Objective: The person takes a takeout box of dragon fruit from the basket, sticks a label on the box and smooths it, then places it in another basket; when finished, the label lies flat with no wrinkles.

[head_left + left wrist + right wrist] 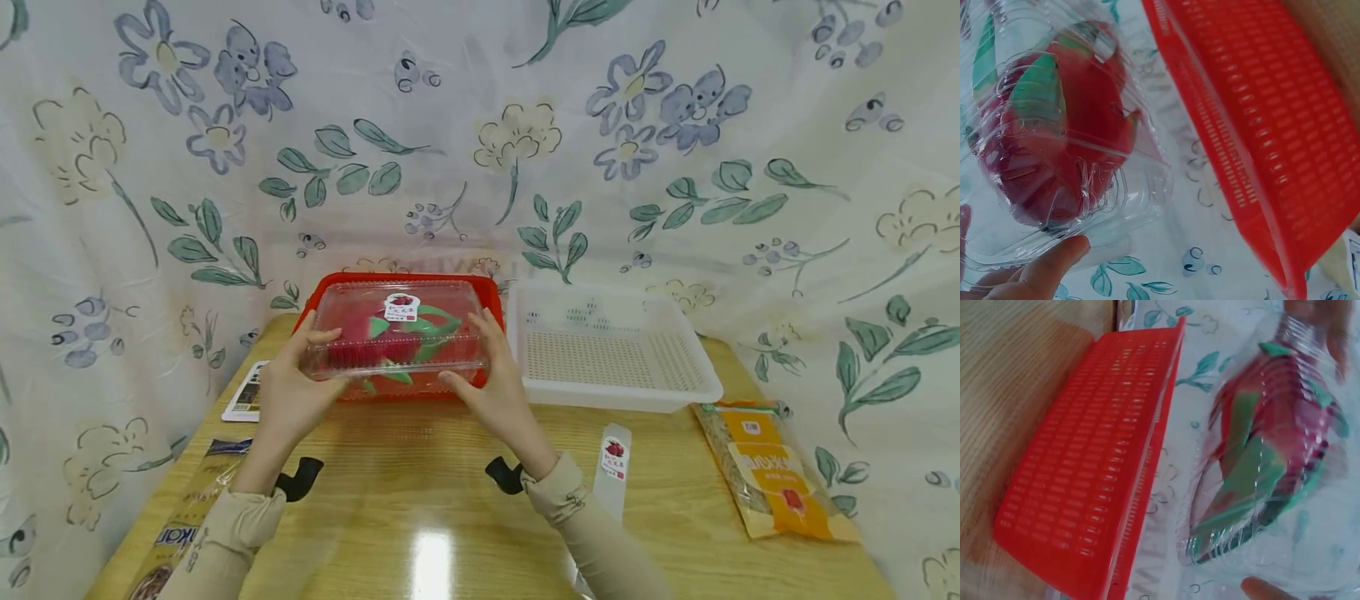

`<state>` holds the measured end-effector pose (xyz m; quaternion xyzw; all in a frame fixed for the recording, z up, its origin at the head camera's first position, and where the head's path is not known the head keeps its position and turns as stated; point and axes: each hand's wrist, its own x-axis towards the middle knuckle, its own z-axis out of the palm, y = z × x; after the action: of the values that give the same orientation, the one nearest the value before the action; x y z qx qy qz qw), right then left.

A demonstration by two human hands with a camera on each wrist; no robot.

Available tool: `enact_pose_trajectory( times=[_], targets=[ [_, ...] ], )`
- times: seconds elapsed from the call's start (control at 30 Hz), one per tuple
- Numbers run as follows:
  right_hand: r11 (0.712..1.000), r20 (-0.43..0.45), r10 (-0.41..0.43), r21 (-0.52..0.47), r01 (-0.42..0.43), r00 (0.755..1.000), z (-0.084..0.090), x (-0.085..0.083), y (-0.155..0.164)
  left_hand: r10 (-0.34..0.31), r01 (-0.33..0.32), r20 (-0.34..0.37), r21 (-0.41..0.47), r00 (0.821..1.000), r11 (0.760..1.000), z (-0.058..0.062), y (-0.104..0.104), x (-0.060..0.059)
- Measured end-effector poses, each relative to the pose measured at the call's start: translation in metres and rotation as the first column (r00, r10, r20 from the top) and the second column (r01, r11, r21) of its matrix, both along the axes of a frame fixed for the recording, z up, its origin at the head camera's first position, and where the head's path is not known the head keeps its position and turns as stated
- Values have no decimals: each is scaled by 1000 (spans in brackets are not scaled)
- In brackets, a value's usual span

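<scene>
Both hands hold a clear plastic clamshell box (405,354) by its two ends. Inside lie red dragon fruit (1091,94) with green scales, and a white label with a fruit picture (402,307) sits on the lid. My left hand (296,379) grips the left end, its thumb along the front side. The right hand (497,379) grips the opposite end in the same way. Behind and below the box in the head view is a red slotted basket (491,293); both wrist views show the box raised beside the basket's rim.
Right of the red basket stands a white perforated basket (615,398). A strip with a fruit label (613,467) lies near the right forearm. An orange-and-clear food bag (772,471) is at the right edge, a brown bag (191,517) at the left, a white-edged card (246,393) behind it.
</scene>
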<state>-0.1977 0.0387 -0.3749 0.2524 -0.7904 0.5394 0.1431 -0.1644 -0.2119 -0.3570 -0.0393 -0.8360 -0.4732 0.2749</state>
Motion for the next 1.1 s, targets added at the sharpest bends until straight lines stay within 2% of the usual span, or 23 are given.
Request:
enact_pose_trajectory(
  times=[0.13, 0.23, 0.43, 0.53, 0.63, 0.77, 0.87, 1.0, 1.1],
  targets=[
    [999, 5, -41, -9, 41, 999, -4, -3, -3, -8, 8, 27, 5, 1000, 1000, 5, 1, -18],
    [998, -7, -60, 27, 60, 998, -8, -4, -6, 11, -10, 69, -22, 998, 1000, 7, -3, -30],
    [976, -20, -130, 176, 132, 991, -23, -6, -13, 7, 8, 168, -85, 986, 996, 3, -11, -60],
    [938, -16, -200, 286, 196, 980, -33, -4, -17, -30, 47, 236, -67, 971, 997, 0, -11, -77],
    [881, -44, -279, 386, 274, 959, -44, -1, -20, -57, 70, 280, -35, 958, 997, 1, -9, -94],
    [790, -108, -344, 504, 349, 933, -56, 4, -23, -46, 71, 277, -80, 960, 994, 3, -9, -113],
    [744, -127, -364, 556, 370, 923, -64, 6, -25, -45, 83, 274, -129, 961, 988, 4, -10, -122],
    [715, -145, -369, 587, 380, 918, -74, 9, -26, -66, 120, 303, -163, 951, 979, 4, -10, -131],
    [705, -167, -351, 600, 377, 921, -77, 11, -27, -73, 142, 343, -179, 936, 974, 2, -11, -137]
  ],
)
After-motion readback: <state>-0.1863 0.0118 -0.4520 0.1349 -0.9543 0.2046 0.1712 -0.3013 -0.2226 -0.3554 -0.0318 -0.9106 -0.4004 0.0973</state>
